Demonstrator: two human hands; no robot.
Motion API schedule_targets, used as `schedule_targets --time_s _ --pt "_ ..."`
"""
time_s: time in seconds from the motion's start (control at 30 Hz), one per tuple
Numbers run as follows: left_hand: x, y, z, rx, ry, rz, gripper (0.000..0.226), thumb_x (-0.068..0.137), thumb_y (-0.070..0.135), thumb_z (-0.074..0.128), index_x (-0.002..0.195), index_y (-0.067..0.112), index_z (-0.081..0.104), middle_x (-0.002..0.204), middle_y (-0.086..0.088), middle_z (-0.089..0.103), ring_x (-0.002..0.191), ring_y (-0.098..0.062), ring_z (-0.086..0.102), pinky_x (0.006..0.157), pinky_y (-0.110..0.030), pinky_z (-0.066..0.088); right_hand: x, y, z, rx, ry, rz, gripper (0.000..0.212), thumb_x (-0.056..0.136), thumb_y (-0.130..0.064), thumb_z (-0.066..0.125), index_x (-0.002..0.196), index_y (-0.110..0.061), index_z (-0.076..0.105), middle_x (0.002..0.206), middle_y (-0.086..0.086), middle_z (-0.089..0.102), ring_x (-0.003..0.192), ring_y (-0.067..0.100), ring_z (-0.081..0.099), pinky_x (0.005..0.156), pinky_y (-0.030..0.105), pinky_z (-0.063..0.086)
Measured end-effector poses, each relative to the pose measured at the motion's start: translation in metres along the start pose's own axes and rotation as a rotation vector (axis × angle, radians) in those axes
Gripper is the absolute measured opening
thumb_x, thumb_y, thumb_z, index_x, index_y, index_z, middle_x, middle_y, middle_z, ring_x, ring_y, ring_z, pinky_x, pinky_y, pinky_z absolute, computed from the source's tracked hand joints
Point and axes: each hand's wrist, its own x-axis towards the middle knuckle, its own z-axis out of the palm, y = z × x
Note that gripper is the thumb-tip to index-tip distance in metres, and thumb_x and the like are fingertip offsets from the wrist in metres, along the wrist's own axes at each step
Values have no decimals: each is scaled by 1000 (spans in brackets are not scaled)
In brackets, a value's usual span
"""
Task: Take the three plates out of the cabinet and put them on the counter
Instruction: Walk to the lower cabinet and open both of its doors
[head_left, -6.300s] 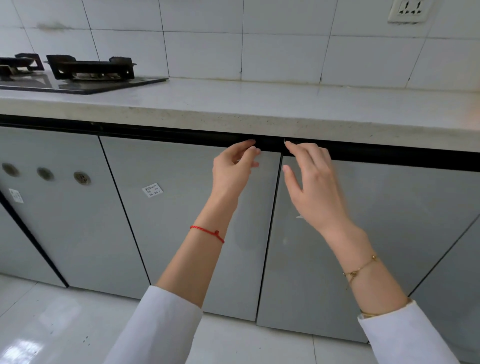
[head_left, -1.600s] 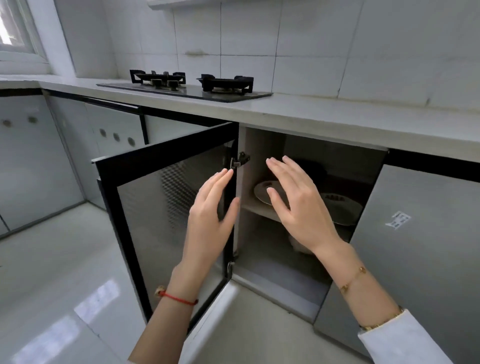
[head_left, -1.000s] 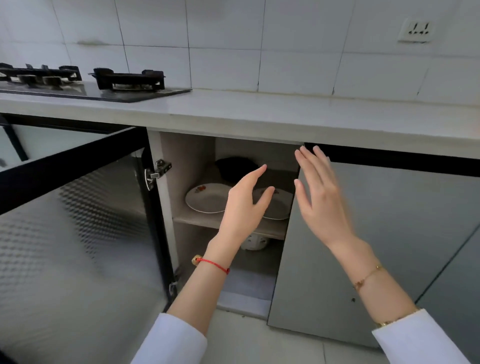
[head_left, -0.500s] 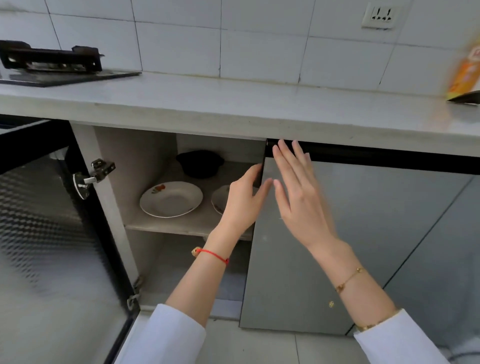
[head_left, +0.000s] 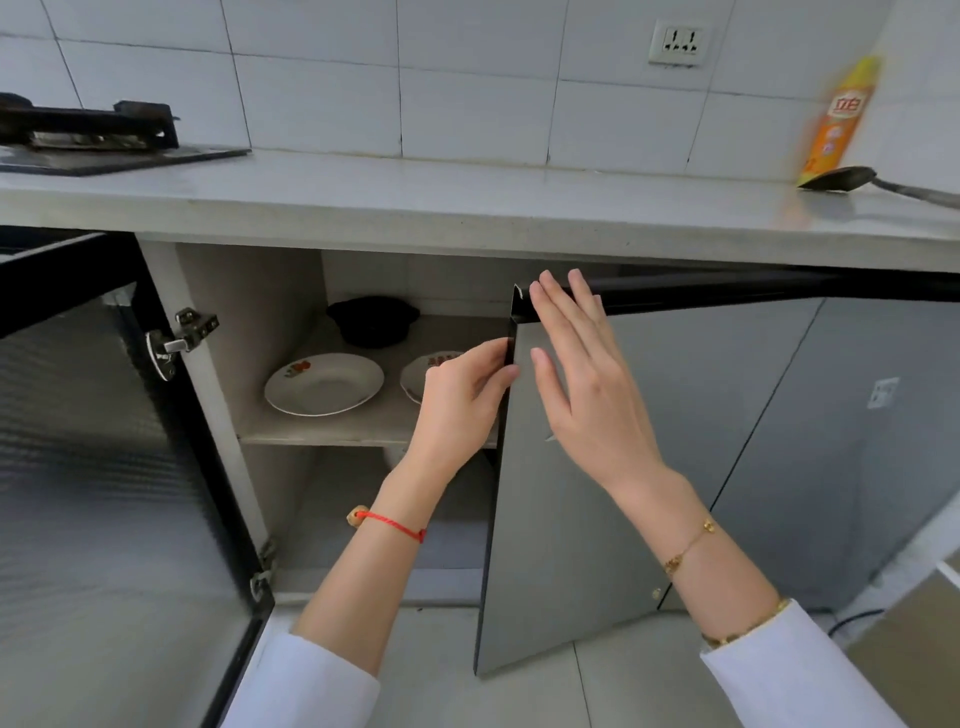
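The cabinet under the counter (head_left: 467, 208) has its left door (head_left: 93, 493) swung wide. A white plate with a red flower print (head_left: 324, 383) lies on the inner shelf (head_left: 322, 431). A second white plate (head_left: 418, 376) lies to its right, partly hidden behind my left hand. A third plate is not visible. My left hand (head_left: 462, 400) pinches the free edge of the right door (head_left: 623, 467), which stands slightly ajar. My right hand (head_left: 582, 374) rests flat and spread on that door's front, near its top corner.
A black pot (head_left: 373, 319) sits at the back of the shelf. A white object shows on the lower level below the shelf. A gas stove (head_left: 98, 137) is on the counter at left; an orange bottle (head_left: 839, 119) and a dark ladle (head_left: 852, 179) at right.
The left door went from shut to wide open. Both hands moved right to the right door; my left hand now grips its edge and the door has come slightly out.
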Motion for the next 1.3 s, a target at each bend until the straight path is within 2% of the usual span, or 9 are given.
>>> schedule_targets --time_s 0.13,0.3,0.47,0.57,0.73,0.8,0.87,1.03,1.3 --pt "-26 19 1 -105 -20 35 30 94 12 61 122 19 66 106 34 63 105 15 59 90 -6 44 -25 -13 -27 -1 16 12 49 101 -13 42 148 -7 30 157 3 27 149 17 11 120 45 20" --pt "-57 48 7 -243 -74 81 41 90 8 66 115 40 61 102 40 64 108 6 63 91 -12 48 -56 -23 -63 -4 64 30 47 100 -11 46 145 -6 35 154 3 34 148 17 15 118 45 26" --pt "-82 74 27 -345 -136 103 34 85 12 73 118 20 69 111 14 71 109 -3 66 94 -26 53 -89 -27 -101 -37 155 41 44 97 -7 52 140 -4 43 147 5 43 146 20 25 118 40 29" --pt "-96 90 43 -342 -163 133 37 82 19 76 118 21 70 110 14 72 108 -9 68 90 -32 56 -108 -26 -125 -71 220 62 42 95 -7 55 136 -2 47 142 6 49 144 22 31 117 40 30" --pt "-112 113 70 -285 -181 234 41 79 25 79 119 18 70 106 10 74 96 -4 71 82 -26 56 -134 -23 -159 -135 263 102 46 92 -13 62 135 0 49 145 -4 43 143 19 31 116 46 31" --pt "-117 122 81 -306 -204 259 44 78 24 79 120 17 69 114 8 72 109 0 64 92 -19 52 -143 -21 -171 -165 264 128 50 91 -15 65 136 -2 48 145 -15 35 145 14 28 118 41 27" --pt "-120 131 92 -340 -222 297 47 77 22 79 122 15 68 122 8 66 117 3 58 101 -16 45 -151 -18 -183 -206 265 157 51 90 -17 67 135 -3 48 145 -10 39 144 15 28 118 40 27" --pt "-127 153 127 -379 -261 403 51 77 18 81 125 13 65 128 22 55 124 0 54 104 -18 44 -172 -9 -218 -291 261 259 49 90 -20 66 134 -4 49 141 4 50 144 17 30 119 39 26" --pt "-144 187 197 -320 -227 466 57 84 26 74 137 15 54 144 1 49 137 -9 44 112 -23 37 -200 16 -263 -458 260 384 44 92 -15 63 133 -7 50 140 0 51 143 15 30 117 39 30"
